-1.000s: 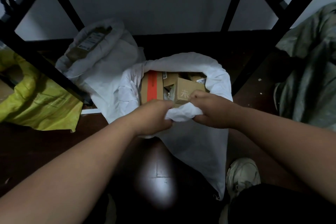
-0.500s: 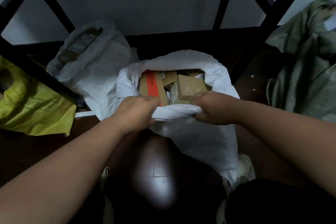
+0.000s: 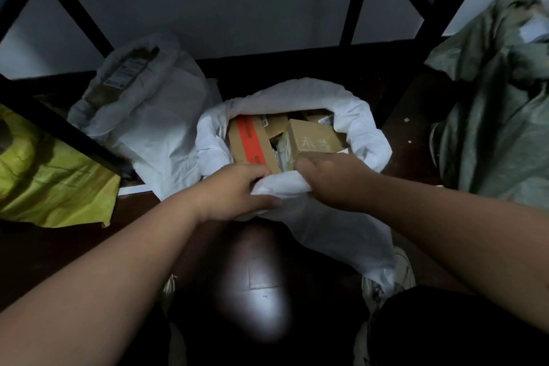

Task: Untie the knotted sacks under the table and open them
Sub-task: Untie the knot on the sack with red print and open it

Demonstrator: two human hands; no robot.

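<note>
Head view: centre white sack (image 3: 326, 226) open, boxes (image 3: 315, 140) showing; left hand (image 3: 234, 190) and right hand (image 3: 332, 178) grip its near rim. Sacks at frame edges likely still pending.

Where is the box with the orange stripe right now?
The box with the orange stripe sits inside the open white sack at the middle of the head view, on its left side, just beyond the left hand.

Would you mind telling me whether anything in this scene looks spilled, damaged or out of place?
Nothing stands out. The white sack gapes open with cardboard boxes still inside it, and the left hand and right hand grip its near rim. A few pale scraps dot the dark floor to the right.
</note>
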